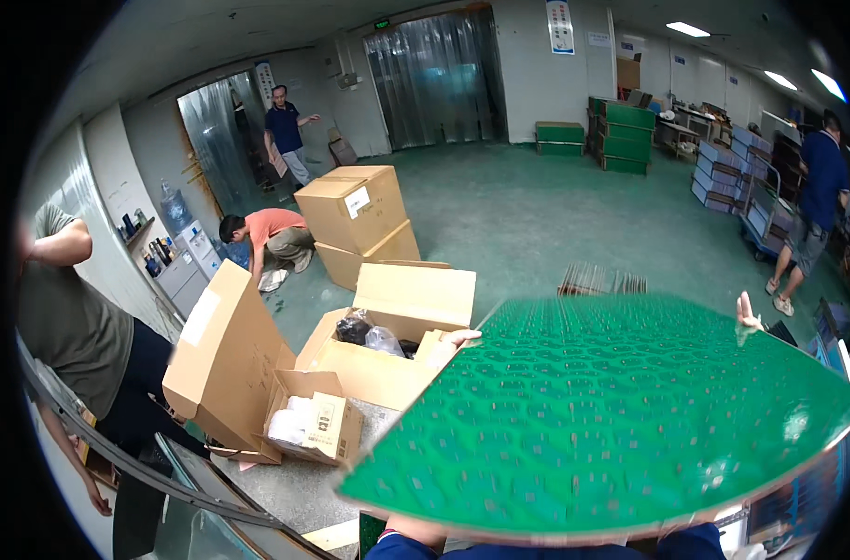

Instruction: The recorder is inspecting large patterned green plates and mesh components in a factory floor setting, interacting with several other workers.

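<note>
A large green printed circuit board panel (583, 420), covered in rows of small repeated patterns, spans the lower right of the head view. It is tilted in front of my body and slightly blurred. The fingers of my left hand (460, 338) curl over its left edge. At its far right edge, the fingertips of my right hand (748, 314) show above the rim, gripping the panel. The panel hides both palms and most of my forearms; my blue sleeves show below its near edge.
Open cardboard boxes (373, 373) with bagged items stand at the left, near stacked closed boxes (355, 219). One person (79, 317) stands close at the left; another crouches beyond. Farther off are green stacks (625, 135), a loaded trolley (768, 224) and a person beside it.
</note>
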`<state>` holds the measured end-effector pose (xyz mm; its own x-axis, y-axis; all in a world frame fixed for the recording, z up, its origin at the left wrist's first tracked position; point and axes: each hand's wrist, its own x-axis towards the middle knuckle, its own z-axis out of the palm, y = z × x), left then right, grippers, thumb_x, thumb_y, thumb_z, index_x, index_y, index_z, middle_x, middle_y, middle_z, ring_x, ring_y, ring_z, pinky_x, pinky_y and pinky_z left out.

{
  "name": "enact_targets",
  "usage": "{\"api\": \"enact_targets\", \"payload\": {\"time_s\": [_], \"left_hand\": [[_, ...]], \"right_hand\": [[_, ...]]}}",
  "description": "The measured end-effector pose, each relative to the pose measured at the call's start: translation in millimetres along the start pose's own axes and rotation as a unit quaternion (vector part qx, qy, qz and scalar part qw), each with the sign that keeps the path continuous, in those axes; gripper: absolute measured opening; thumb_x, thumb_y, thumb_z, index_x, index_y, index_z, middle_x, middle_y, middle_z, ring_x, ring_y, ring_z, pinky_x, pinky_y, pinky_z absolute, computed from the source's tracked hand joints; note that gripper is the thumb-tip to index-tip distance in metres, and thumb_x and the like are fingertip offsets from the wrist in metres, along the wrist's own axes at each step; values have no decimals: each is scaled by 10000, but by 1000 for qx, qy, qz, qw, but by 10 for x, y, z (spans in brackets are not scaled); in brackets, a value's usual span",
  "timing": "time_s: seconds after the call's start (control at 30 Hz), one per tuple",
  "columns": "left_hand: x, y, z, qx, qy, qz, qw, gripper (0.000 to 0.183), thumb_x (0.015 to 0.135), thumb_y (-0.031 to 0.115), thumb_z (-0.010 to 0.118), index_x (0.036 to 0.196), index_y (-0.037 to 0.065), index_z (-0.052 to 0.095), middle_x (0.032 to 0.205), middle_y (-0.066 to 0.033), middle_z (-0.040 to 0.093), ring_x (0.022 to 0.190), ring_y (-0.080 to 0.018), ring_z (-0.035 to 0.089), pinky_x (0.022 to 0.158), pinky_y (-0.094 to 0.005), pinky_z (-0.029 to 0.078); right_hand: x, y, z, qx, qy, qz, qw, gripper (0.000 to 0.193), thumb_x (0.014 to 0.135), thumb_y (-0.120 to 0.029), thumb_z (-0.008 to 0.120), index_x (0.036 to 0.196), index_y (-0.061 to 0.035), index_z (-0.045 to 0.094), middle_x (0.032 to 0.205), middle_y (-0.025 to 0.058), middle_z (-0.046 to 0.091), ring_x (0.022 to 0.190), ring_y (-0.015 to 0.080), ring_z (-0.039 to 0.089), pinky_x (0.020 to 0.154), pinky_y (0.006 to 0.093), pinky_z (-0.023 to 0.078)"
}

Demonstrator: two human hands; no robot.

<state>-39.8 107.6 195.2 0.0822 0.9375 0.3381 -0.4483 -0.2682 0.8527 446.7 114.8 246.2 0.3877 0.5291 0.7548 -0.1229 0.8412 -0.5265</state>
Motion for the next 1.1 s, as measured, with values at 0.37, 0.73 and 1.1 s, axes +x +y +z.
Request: {"api": "enact_targets", "payload": {"time_s": [0.37,0.73,1.1], "left_hand": [[-320,11,758,-221,43,-190,956,415,923,95,523,1317,40,407,1181,-101,577,1015,-199,599,818,-335,526],[-299,99,450,-213,65,-84,971,447,929,131,503,1348,60,364,1253,-134,526,1065,-261,582,848,-412,533],[-302,-24,223,-186,101,-90,973,429,940,106,480,1354,96,369,1244,-86,542,1077,-231,578,868,-420,532]], "right_hand": [[-113,-94,792,319,-66,221,919,432,970,-341,407,1301,-63,430,1227,105,536,1119,196,520,978,343,396],[-888,-767,-431,99,-23,447,889,605,927,-380,490,1332,55,381,1241,171,541,1097,238,559,949,349,441],[-817,-1020,-91,-110,-128,473,864,541,869,-339,616,1255,20,494,1119,75,611,982,120,575,850,246,450]]}}
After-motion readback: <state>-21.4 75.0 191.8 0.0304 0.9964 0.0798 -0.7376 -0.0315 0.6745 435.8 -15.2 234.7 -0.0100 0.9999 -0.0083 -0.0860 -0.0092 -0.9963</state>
